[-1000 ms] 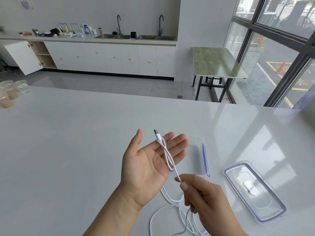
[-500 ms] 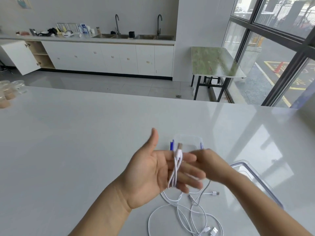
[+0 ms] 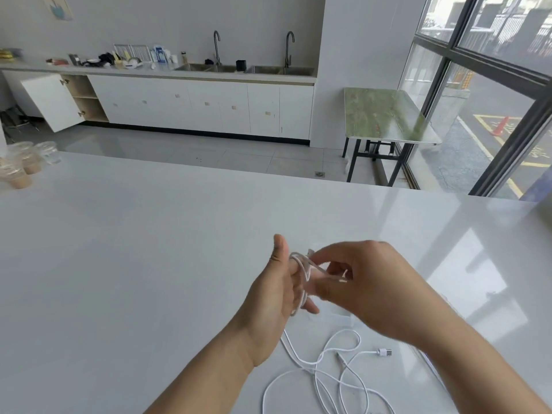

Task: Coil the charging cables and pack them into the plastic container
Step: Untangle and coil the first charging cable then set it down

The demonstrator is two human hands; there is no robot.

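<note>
At the far left edge of the white desk stand three lidded clear cups; the two nearer ones hold a tan drink, and what the farther one holds cannot be made out. In the near middle the left hand is raised above the desk with its thumb up and its grip apart, fingers stretched out to the right. Turns of a white charging cable are looped round those fingers. Just to the right, the right hand reaches across the left fingertips, its grip clamped on the cable in a pinch between thumb and fingers. From the left hand the rest of the cable drops to the desk and lies in loose, crossing loops at the near edge, with a USB plug lying to their right. The plastic container sits on the desk behind the two hands, mostly hidden; its contents cannot be told.
</note>
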